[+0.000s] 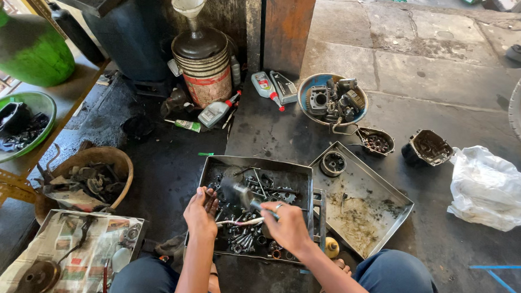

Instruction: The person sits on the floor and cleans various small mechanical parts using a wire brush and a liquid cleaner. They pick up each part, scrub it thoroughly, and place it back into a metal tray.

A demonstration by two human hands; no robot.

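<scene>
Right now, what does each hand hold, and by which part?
The right hand holds a blurred dark tool by its lower end, above the tray. Whether the left hand holds anything cannot be told.

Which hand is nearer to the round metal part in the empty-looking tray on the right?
Right. The right hand is over the tray of bolts, just left of and below the round metal part; the left hand is farther left.

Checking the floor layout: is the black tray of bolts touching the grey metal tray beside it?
Cannot tell. In the head view the black tray of bolts meets the grey metal tray corner to edge, but a dark frame hides that spot.
</scene>
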